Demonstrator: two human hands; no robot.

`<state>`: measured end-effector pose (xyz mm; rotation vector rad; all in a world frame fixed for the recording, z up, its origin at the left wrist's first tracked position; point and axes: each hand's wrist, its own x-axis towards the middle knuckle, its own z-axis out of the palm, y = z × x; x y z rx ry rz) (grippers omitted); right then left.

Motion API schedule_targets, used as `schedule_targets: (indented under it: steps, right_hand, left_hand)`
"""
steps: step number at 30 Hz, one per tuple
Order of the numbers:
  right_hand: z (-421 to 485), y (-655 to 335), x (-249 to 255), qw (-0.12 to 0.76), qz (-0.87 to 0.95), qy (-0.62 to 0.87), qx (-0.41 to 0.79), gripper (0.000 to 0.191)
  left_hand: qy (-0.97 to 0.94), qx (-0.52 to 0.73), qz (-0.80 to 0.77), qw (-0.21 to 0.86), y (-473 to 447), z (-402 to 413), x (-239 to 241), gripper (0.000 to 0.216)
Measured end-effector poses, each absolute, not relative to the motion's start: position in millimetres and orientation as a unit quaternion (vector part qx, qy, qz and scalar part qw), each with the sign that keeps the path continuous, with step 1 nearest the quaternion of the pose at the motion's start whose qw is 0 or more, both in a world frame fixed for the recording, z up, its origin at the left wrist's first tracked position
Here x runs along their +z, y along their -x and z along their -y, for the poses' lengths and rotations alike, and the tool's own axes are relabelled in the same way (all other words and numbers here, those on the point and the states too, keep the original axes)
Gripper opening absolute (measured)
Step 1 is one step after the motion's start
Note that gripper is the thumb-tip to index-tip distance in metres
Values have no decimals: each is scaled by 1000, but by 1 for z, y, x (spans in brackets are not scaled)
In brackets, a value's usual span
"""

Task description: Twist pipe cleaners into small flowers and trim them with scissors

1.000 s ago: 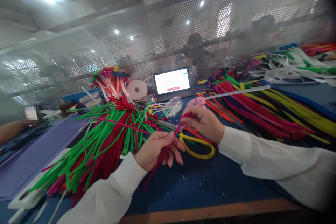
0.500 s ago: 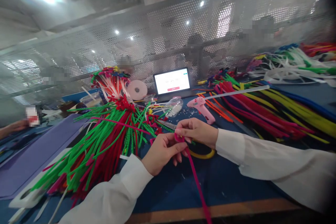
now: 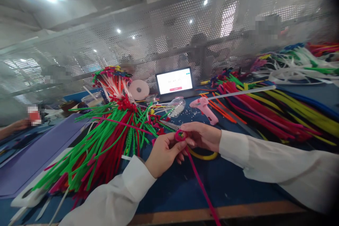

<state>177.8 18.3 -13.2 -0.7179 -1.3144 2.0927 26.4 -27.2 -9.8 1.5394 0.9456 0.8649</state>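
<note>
Between my two hands is a bright pink pipe cleaner [image 3: 199, 180], its upper end bent into a small loop and its long tail hanging over the table's front edge. My left hand [image 3: 166, 151] pinches the base of the loop between thumb and fingers. Closed at the loop's right side, my right hand [image 3: 202, 135] grips it with fingertips. Just behind the hands lies a pair of scissors, its metal blades [image 3: 169, 124] pointing left and its yellow handle [image 3: 205, 156] showing beneath my right hand.
Left of my hands lies a large bundle of green and red pipe cleaners [image 3: 106, 148]. A pink glue gun [image 3: 205, 107] and a lit tablet [image 3: 174, 82] stand beyond. More pipe cleaners [image 3: 265, 113] spread out at right. Another person's hand [image 3: 22, 124] shows at far left.
The pink loop has turned so its opening faces me. My right fingers have shifted from its top to its right side; my left hand keeps its pinch.
</note>
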Motion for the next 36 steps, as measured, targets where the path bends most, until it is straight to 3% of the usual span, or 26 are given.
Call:
schedule_targets:
  steps: [25, 28, 36]
  right_hand:
    - [-11, -174, -10, 306, 597, 286, 684, 12]
    - [-15, -178, -8, 332, 688, 240, 599, 11]
    - [-18, -188, -2, 399, 871, 182, 223, 10]
  left_hand:
    - [-624, 366, -409, 557, -28, 28, -13, 23]
    - [-597, 395, -381, 585, -24, 25, -12, 20]
    - [-512, 395, -338, 684, -17, 19, -12, 17]
